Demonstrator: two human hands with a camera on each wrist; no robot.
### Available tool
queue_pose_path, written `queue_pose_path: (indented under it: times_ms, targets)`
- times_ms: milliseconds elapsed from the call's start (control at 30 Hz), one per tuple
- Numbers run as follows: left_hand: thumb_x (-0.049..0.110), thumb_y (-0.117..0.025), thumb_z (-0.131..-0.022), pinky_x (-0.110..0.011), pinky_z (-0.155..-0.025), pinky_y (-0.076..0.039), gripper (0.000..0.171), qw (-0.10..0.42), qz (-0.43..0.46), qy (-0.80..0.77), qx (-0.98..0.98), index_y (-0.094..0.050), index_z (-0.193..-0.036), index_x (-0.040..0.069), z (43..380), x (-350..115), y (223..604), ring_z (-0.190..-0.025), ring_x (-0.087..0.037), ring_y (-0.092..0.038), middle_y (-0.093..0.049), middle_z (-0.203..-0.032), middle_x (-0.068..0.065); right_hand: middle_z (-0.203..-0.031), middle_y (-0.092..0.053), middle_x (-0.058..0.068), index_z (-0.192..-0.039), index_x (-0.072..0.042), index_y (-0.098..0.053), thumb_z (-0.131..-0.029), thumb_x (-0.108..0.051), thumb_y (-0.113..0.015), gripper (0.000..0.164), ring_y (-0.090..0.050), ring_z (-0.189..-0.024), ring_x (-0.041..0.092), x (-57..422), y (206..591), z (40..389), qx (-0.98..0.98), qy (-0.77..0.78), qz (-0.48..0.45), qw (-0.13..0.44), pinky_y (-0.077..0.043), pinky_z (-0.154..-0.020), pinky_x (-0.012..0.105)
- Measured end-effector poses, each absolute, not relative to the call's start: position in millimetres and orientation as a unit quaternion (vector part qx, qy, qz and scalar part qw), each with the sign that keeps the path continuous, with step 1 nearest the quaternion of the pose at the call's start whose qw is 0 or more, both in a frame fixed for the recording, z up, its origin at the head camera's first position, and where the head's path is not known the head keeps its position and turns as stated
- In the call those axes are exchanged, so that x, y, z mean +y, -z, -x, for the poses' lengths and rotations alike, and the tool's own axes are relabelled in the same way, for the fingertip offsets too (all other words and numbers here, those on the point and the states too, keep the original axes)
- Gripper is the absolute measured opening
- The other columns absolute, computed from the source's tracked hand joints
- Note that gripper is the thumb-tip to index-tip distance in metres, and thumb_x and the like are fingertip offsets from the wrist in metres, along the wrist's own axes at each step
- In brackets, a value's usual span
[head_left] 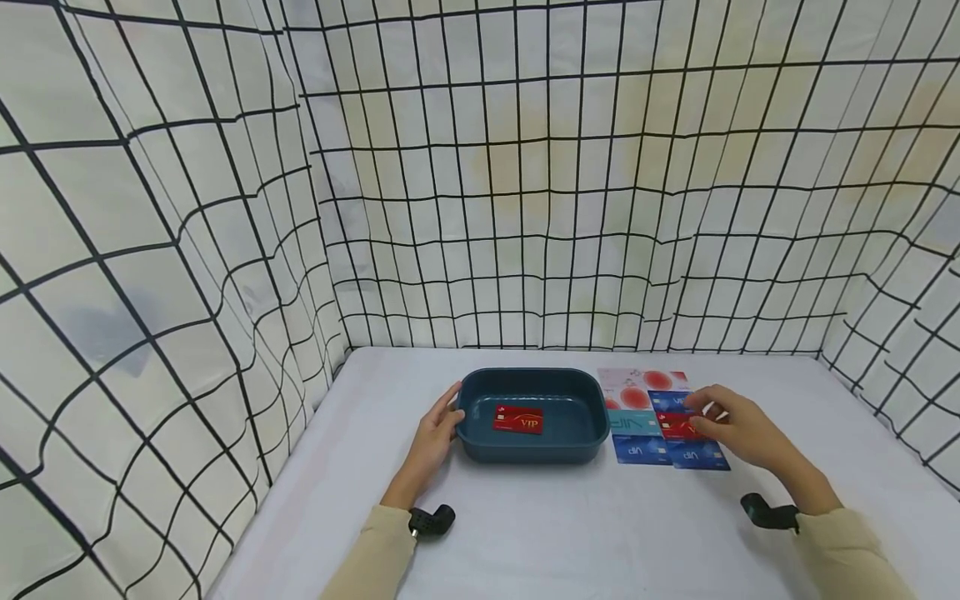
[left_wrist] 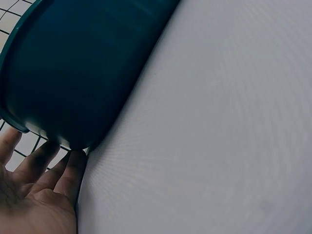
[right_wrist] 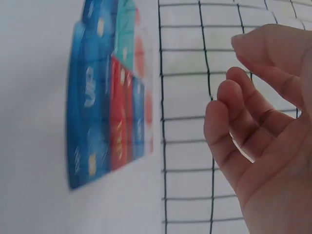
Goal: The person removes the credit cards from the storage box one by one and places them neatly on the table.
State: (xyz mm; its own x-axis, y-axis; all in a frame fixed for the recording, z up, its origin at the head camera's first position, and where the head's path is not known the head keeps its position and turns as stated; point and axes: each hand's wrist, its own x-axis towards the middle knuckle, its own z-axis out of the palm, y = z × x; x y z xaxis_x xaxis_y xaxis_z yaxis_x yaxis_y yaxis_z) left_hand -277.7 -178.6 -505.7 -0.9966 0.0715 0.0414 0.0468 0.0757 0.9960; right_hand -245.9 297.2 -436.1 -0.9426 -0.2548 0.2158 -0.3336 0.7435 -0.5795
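My left hand [head_left: 432,437] rests its fingertips against the left side of a dark teal plastic basin [head_left: 534,455]. Inside the basin lies a red VIP card [head_left: 517,419]. In the left wrist view the extended fingers [left_wrist: 71,175] meet the basin's end wall. My right hand [head_left: 746,427] hovers over the right side of a group of cards, its fingers loosely bent and nothing between them. Under its fingertips is another red card [head_left: 675,427], partly covered in the head view. Around that lie a teal card [head_left: 634,422] and several blue cards [right_wrist: 87,107].
A pink sheet with red circles [head_left: 626,381] lies behind the cards. White cloth [head_left: 540,533] covers the table. Black grid netting [head_left: 517,200] over pale sheeting stands along the back and both sides. A black wrist strap device [head_left: 431,522] sits on each wrist.
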Motion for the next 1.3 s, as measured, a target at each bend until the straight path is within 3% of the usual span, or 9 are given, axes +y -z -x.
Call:
queue_pose_path:
  times_ms: [167, 367, 567, 900, 1300]
  targets:
    - [0.02, -0.049, -0.106, -0.055, -0.12, -0.037, 0.053, 0.007, -0.038, -0.679, 0.733, -0.04, -0.157, 0.032, 277.8, -178.9, 505.6, -0.153, -0.033, -0.036, -0.034, -0.166, -0.014, -0.11, -0.069, 0.013, -0.123, -0.007, -0.065, -0.096, -0.012, -0.069, 0.027, -0.06, -0.091, 0.018, 270.4, 427.1, 248.1, -0.918, -0.344, -0.18, 0.08, -0.055, -0.074, 0.017]
    - [0.019, -0.049, -0.106, -0.055, -0.12, -0.037, 0.053, 0.006, -0.035, -0.68, 0.732, -0.041, -0.157, 0.032, 277.2, -179.1, 504.7, -0.152, -0.032, -0.037, -0.035, -0.166, -0.014, -0.099, -0.065, 0.004, -0.121, -0.009, -0.068, -0.095, -0.009, -0.069, 0.026, -0.058, -0.084, 0.014, 229.6, 430.0, 253.3, -0.904, -0.364, -0.214, 0.074, -0.055, -0.07, 0.019]
    - [0.019, -0.049, -0.106, -0.055, -0.12, -0.037, 0.053, 0.007, -0.036, -0.68, 0.732, -0.04, -0.157, 0.032, 277.8, -182.4, 506.9, -0.152, -0.033, -0.037, -0.034, -0.166, -0.014, -0.101, -0.067, -0.001, -0.121, -0.01, -0.068, -0.095, -0.011, -0.071, 0.026, -0.06, -0.089, 0.014, 186.3, 434.5, 263.6, -0.892, -0.373, -0.251, 0.057, -0.055, -0.078, 0.02]
    - [0.019, -0.049, -0.106, -0.054, -0.119, -0.039, 0.053, 0.013, -0.039, -0.687, 0.726, -0.041, -0.157, 0.032, 280.0, -180.1, 508.0, -0.149, -0.032, -0.042, -0.038, -0.164, -0.015, -0.104, -0.067, 0.006, -0.121, -0.013, -0.066, -0.095, -0.015, -0.072, 0.027, -0.06, -0.087, 0.016, 128.5, 442.0, 281.1, -0.87, -0.424, -0.251, 0.007, -0.056, -0.075, 0.022]
    - [0.019, -0.048, -0.107, -0.054, -0.119, -0.04, 0.052, 0.008, -0.039, -0.684, 0.729, -0.041, -0.157, 0.032, 280.2, -179.0, 508.2, -0.148, -0.032, -0.044, -0.039, -0.163, -0.014, -0.115, -0.068, 0.017, -0.122, -0.01, -0.066, -0.093, -0.012, -0.073, 0.03, -0.059, -0.089, 0.016, 86.1, 454.1, 305.8, -0.872, -0.405, -0.276, -0.004, -0.053, -0.077, 0.025]
